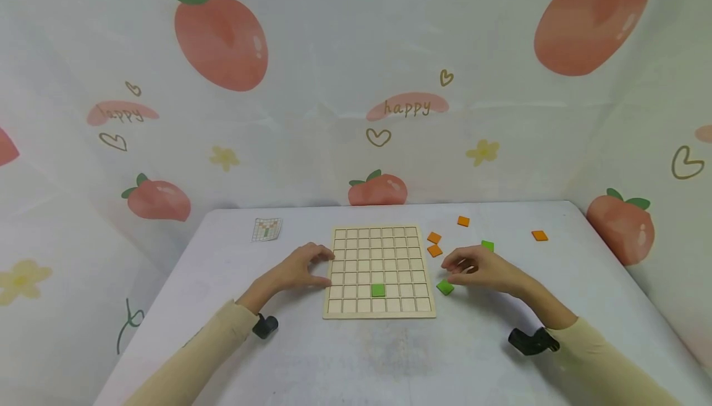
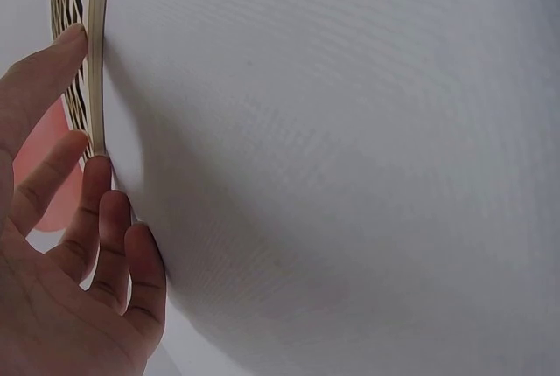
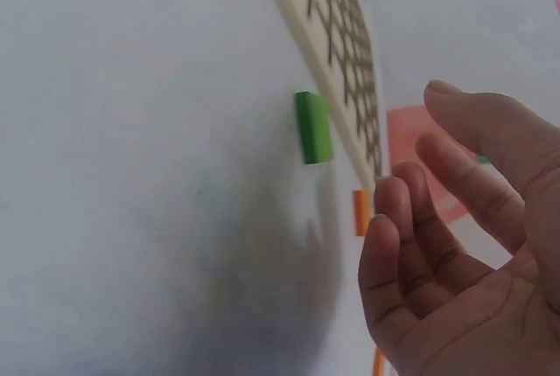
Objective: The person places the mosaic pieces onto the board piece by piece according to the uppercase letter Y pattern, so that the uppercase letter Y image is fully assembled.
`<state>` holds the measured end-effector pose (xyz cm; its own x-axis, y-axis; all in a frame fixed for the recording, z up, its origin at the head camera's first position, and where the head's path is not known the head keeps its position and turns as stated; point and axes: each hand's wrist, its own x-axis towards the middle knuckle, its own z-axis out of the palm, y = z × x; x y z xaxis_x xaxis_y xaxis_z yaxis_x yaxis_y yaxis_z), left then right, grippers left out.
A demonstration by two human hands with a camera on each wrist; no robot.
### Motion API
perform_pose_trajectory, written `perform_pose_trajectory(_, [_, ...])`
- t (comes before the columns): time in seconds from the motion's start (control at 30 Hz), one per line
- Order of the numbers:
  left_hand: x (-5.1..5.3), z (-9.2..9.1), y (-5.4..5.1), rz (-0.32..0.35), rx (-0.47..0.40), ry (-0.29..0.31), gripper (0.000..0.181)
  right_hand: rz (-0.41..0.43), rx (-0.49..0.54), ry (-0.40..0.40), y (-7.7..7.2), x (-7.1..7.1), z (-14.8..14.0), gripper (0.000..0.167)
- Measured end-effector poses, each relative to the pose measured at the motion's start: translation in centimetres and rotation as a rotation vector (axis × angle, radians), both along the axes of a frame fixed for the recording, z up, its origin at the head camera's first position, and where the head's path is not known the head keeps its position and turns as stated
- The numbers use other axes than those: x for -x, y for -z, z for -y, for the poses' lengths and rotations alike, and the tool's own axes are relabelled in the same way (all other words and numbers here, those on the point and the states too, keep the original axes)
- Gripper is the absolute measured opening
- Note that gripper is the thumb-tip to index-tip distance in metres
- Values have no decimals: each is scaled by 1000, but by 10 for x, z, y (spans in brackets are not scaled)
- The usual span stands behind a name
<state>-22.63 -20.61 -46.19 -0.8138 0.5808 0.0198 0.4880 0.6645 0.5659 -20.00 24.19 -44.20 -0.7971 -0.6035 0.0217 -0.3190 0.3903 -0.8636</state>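
Observation:
A pale wooden grid board [image 1: 356,265] lies on the table, with one green tile [image 1: 378,290] in a cell of its second row from the front. My left hand [image 1: 297,268] rests at the board's left edge, thumb and fingertips touching the rim; the left wrist view shows the fingers [image 2: 96,210] along that edge. To the right of the board, my right hand [image 1: 483,267] hovers with relaxed, bent fingers, holding nothing. Just by its thumb lies a loose green tile [image 1: 445,287], seen also in the right wrist view as a green block [image 3: 313,128] apart from the hand [image 3: 464,262].
Orange tiles lie near the board's right edge [image 1: 434,238], farther back [image 1: 463,221] and at the far right [image 1: 539,235]. Another green tile [image 1: 487,246] is behind my right hand. A small paper with a coloured grid pattern [image 1: 267,229] sits at the back left of the table [image 1: 356,356].

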Motion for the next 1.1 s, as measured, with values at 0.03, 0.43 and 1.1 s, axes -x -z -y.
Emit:
perform_pose_trajectory(0.03, [0, 0, 0, -1, -1, 2, 56, -4, 5, -4, 1, 0, -1, 26])
perform_pose_trajectory(0.43, [2, -2, -3, 0, -2, 13, 55, -18, -13, -1, 17, -4, 1, 36])
perform_pose_trajectory(1.1, [1, 0, 0, 20, 3, -6, 56, -135, -149, 26, 26, -8, 9, 39])
